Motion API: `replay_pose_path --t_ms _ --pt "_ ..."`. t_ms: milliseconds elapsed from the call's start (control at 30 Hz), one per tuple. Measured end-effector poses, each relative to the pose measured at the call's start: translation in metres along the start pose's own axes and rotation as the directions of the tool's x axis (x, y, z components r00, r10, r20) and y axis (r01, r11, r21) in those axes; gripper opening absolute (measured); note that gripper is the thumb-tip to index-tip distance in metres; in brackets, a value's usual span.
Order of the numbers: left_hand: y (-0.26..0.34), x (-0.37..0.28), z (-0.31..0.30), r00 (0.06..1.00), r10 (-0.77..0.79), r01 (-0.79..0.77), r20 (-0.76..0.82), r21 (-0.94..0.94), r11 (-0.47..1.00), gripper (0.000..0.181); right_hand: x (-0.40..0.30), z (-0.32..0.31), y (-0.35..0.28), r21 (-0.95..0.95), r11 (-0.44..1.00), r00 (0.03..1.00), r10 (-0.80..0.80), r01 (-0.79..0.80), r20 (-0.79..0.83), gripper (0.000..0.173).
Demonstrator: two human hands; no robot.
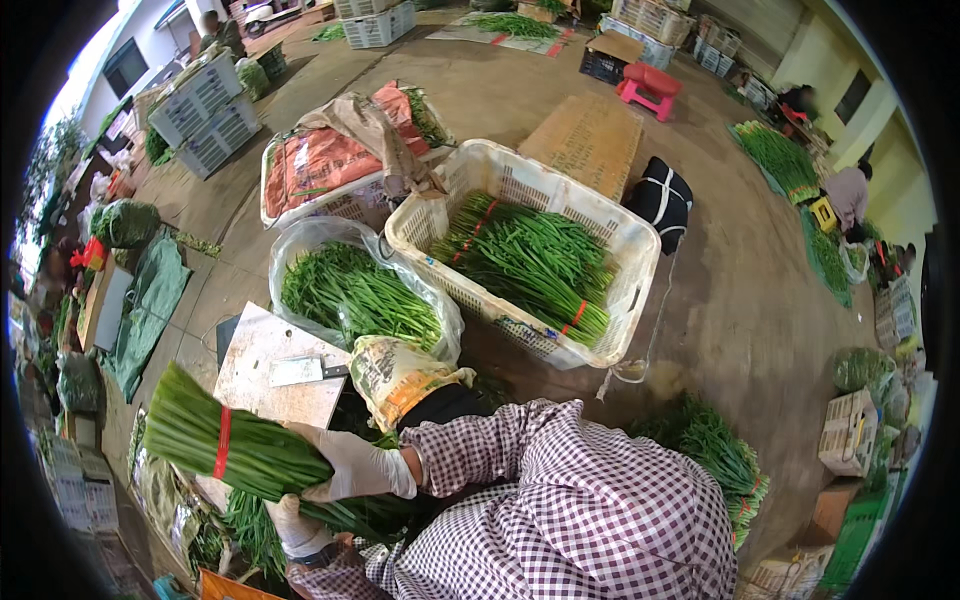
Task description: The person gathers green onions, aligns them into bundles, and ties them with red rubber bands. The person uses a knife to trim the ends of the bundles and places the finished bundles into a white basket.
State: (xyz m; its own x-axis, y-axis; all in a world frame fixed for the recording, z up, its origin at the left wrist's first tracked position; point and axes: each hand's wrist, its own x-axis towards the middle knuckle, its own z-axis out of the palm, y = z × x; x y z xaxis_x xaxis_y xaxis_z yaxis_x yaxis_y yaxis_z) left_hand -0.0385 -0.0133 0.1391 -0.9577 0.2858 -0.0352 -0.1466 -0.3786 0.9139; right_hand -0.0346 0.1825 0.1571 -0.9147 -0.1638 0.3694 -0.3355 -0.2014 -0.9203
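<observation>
A thick bundle of green garlic chives (pixel 262 450), bound with a red band (pixel 223 442), is tilted with its cut-looking end up to the left. My right hand (pixel 356 461), in a thin white glove, grips its leafy part from above. Just below, my gloved left hand (pixel 296 529) holds the underside of the leaves; its fingers are partly hidden. Beyond the bundle, a cleaver (pixel 300 370) with a black handle lies on a worn white board (pixel 259 352). Loose green leaves (pixel 255 525) lie beneath the hands.
A clear plastic bag (pixel 450 322) of greens and a white plastic crate (pixel 517 319) of banded bundles stand beside my covered knee (pixel 397 375). Behind are a crate with a red sack (pixel 322 165) and a cardboard sheet (pixel 585 142). Other people work at the far right.
</observation>
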Motion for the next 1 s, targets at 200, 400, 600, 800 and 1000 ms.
replay_pose_path --t_ms 200,400,600,800,1000 --pt "-0.03 -0.003 -0.016 0.988 -0.003 -0.025 -0.154 -0.175 0.984 0.067 0.008 -0.019 -0.013 -0.643 0.741 0.976 -0.08 0.194 0.203 0.11" --pt "0.056 0.031 0.037 0.946 0.312 -0.273 -0.085 0.306 0.912 0.055 0.045 -0.112 -0.116 -0.654 0.605 0.866 -0.473 0.454 0.163 0.1" --pt "0.075 0.09 0.126 0.837 0.487 -0.327 0.248 0.941 0.082 0.072 0.047 -0.14 -0.185 -0.77 -0.369 0.705 -0.323 0.521 0.631 0.094" --pt "0.001 0.11 0.179 0.831 0.062 -0.489 0.553 0.779 -0.393 0.059 0.022 -0.198 -0.1 -0.948 -0.002 0.87 0.398 0.318 0.291 0.106" --pt "-0.065 0.132 0.184 0.761 0.107 -0.575 0.64 0.742 -0.344 0.061 -0.007 -0.23 -0.078 -0.966 -0.079 0.89 0.412 0.247 0.194 0.105"
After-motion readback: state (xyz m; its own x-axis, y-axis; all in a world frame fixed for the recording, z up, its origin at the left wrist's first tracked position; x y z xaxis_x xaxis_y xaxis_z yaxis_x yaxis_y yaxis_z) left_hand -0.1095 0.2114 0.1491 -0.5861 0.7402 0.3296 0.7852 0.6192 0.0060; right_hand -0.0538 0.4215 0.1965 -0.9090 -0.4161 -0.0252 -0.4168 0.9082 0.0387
